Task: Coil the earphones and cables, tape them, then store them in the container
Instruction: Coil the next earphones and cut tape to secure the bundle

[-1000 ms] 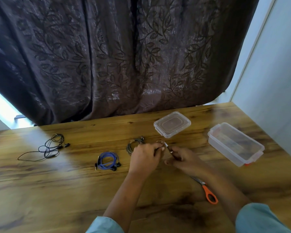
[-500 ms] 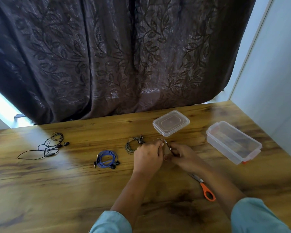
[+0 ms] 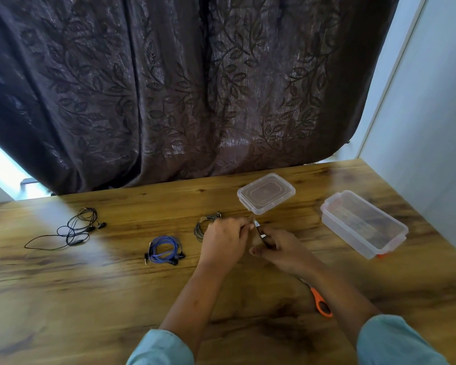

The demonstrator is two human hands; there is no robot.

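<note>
1. Earphones in black (image 3: 74,229) are lying loose and uncoiled at the far left of the table, well apart from both hands.
2. The blue earphones (image 3: 163,249) are sitting coiled and flat, near the left hand; whether tape is binding them cannot be told.
3. The grey cable coil (image 3: 201,227) is lying flat just beyond and left of the left hand, its right edge hiding behind the knuckles. It is judged to be the piece awaiting tape, and the left hand is the nearer one.
4. The left hand (image 3: 224,241) is curling, its fingertips pinching the far tip of a narrow dark item (image 3: 259,231).
5. The right hand (image 3: 282,251) is gripping that item's near end between thumb and curled fingers. Its long axis is running from near-right to far-left; probably tape, too small to confirm.
6. The clear lid (image 3: 266,192) is resting beyond the hands, and the orange-handled scissors (image 3: 320,302) are lying partly under the right forearm. The clear container (image 3: 363,223) is standing open at the right, well apart from the coil.
7. The wooden table (image 3: 90,299) is catching glare at left. A dark leaf-patterned curtain (image 3: 195,88) is hanging behind, and a pale wall (image 3: 432,101) is closing the right.
</note>
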